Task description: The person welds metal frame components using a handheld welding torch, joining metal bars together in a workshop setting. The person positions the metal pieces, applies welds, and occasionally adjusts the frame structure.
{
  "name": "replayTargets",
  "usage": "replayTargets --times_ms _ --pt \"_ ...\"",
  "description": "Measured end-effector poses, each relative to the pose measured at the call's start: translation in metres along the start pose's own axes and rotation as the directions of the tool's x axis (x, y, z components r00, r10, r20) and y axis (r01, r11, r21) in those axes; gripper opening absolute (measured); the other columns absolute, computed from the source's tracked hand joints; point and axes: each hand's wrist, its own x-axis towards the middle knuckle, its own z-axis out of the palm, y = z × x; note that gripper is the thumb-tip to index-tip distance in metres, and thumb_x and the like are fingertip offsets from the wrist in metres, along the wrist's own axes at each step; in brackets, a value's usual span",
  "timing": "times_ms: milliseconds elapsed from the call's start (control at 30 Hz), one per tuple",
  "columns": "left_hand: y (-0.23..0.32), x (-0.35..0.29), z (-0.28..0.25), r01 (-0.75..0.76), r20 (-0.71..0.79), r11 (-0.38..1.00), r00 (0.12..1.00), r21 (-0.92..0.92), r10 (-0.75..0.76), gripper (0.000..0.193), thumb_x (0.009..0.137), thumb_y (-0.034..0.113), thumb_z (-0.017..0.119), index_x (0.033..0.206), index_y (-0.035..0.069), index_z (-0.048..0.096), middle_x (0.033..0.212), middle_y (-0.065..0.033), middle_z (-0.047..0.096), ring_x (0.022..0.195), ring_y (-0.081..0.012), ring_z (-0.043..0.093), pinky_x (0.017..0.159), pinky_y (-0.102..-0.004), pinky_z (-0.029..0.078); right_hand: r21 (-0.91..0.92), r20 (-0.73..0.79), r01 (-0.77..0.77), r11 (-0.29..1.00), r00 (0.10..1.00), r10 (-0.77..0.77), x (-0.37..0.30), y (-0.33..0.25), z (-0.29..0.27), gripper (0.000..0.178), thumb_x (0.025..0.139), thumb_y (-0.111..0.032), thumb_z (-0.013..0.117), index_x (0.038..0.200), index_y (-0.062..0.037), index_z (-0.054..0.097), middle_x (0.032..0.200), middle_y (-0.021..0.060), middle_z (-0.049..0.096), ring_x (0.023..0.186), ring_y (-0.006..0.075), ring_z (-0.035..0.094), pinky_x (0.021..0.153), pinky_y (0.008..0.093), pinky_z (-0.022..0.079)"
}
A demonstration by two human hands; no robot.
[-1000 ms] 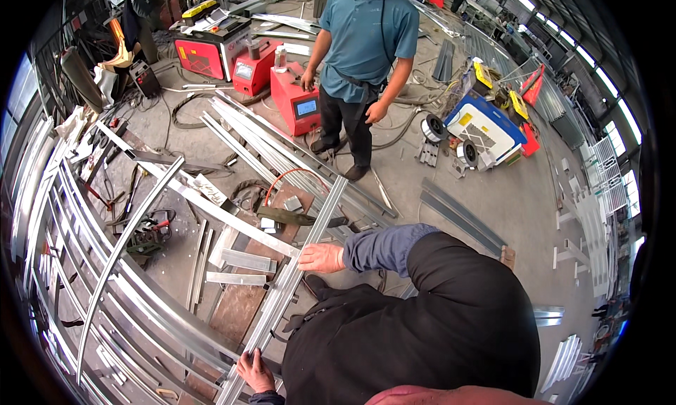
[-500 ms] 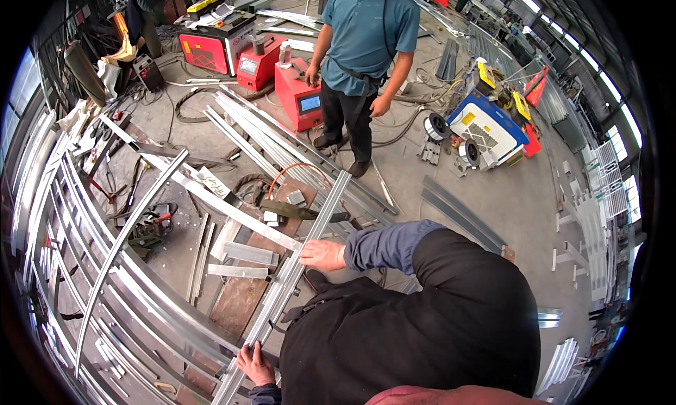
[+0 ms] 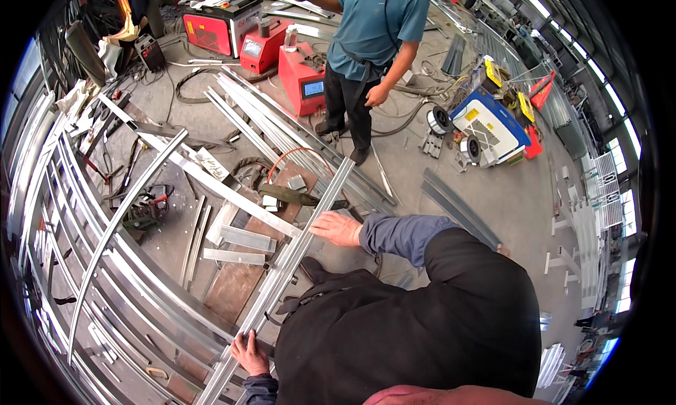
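Long silver metal profiles (image 3: pixel 289 268) lie side by side, running diagonally across the middle. My right hand (image 3: pixel 338 229) rests at their upper stretch, fingers extended and the tips touching the near edge. Lower down, my left hand (image 3: pixel 250 354) has its fingers bent over the edge of the same profiles. A flat metal bar (image 3: pixel 232 201) meets the profiles close to my right hand. Short metal offcuts (image 3: pixel 246 237) lie just left of them on a rusty brown plate (image 3: pixel 236 289). The undersides of both hands are hidden.
A co-worker in a teal shirt (image 3: pixel 380 32) stands beyond the profiles, near red machines (image 3: pixel 303 81). Curved metal rails (image 3: pixel 151 278) fill the left. Cables, wire spools (image 3: pixel 438 120) and a blue-and-white machine (image 3: pixel 489 127) stand farther right. Grey channels (image 3: pixel 461 211) lie on the floor.
My right hand has flattened, its fingers straighter against the profiles. My left hand stays at their lower stretch. The co-worker has raised one hand away from the red machine. The view has shifted slightly.
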Motion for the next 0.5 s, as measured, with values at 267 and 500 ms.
replayTargets --times_ms 267,500 --pt "-0.002 0.000 0.002 0.006 -0.001 1.000 1.000 0.004 -0.006 0.041 0.091 0.012 0.070 0.131 0.021 0.078 0.133 -0.0153 0.064 0.125 -0.0393 0.059 0.112 -0.0557 0.041 -0.019 -0.030 -0.006 1.000 1.000 0.005 0.000 -0.012 -0.004 0.052 0.087 -0.012 0.066 0.138 -0.0047 0.067 0.135 0.0124 0.068 0.130 0.0332 0.062 0.119 0.0480 0.045" --pt "-0.005 -0.002 0.005 0.027 0.000 0.999 1.000 -0.036 -0.027 0.039 0.090 0.010 0.070 0.127 0.018 0.078 0.133 -0.0157 0.064 0.125 -0.0402 0.057 0.112 -0.0566 0.041 0.020 0.125 0.020 1.000 0.992 -0.022 0.010 -0.004 -0.004 0.058 0.082 -0.012 0.074 0.139 -0.0043 0.067 0.137 0.0121 0.067 0.131 0.0344 0.061 0.119 0.0482 0.046"
